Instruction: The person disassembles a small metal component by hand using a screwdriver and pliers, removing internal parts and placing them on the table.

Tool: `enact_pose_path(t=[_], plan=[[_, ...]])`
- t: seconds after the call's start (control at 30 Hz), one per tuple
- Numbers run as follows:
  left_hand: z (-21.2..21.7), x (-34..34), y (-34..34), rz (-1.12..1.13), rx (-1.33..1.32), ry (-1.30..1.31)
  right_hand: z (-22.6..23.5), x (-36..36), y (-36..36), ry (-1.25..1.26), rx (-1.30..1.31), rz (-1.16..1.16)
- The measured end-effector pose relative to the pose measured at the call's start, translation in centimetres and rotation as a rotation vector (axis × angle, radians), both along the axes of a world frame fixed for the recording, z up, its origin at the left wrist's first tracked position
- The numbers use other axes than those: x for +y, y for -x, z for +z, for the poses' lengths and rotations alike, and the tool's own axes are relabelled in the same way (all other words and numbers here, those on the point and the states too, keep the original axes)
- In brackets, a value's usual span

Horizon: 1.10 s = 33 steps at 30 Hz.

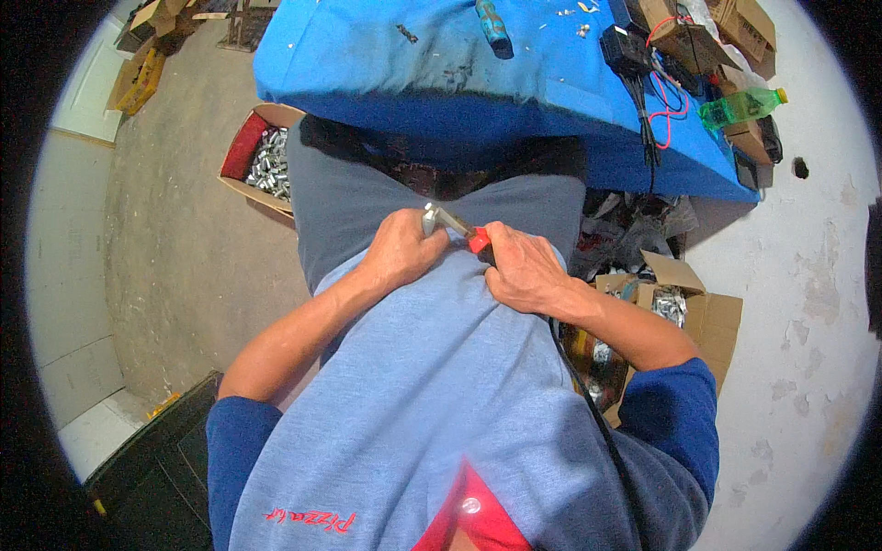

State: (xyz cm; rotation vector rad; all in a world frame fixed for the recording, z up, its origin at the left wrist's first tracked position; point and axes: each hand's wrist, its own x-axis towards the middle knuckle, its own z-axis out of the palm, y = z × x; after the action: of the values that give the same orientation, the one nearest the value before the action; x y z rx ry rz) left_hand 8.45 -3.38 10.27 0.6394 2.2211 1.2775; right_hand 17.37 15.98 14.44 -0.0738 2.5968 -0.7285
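Above my lap, my left hand [404,250] is closed around a small shiny silver metal piece [429,219] that sticks out past the thumb. My right hand [525,268] is wrapped around a tool with a red part [479,240] showing at the fingers. A thin, light-coloured length of metal spans the gap between the two hands; which of the two things it belongs to, I cannot tell. The fingers hide most of the tool, so its kind does not show.
A blue-covered table [386,64] stands before my knees, bearing a teal tool [493,29], a black adapter [625,50] with cables and a green bottle [742,108]. An open box [241,188] of silver metal parts sits left; a cardboard box [712,321] stands right. A black cable [588,395] crosses my shirt.
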Motion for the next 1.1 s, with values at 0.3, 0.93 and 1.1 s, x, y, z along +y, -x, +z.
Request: enact_pose_path(t=[0.3,0.93,1.1], plan=[[-1.1,0.2,-0.7,0.098,-0.144,-0.18,0.9,1.0,-0.5,0.177,0.042,-0.084],[-0.7,0.5,-0.3,0.049,-0.018,-0.093,1.9,0.1,0.8,-0.005,-0.113,0.004],[0.0,0.3,0.1,-0.012,-0.04,-0.047,1.5,0.0,0.4,0.053,0.035,-0.01]])
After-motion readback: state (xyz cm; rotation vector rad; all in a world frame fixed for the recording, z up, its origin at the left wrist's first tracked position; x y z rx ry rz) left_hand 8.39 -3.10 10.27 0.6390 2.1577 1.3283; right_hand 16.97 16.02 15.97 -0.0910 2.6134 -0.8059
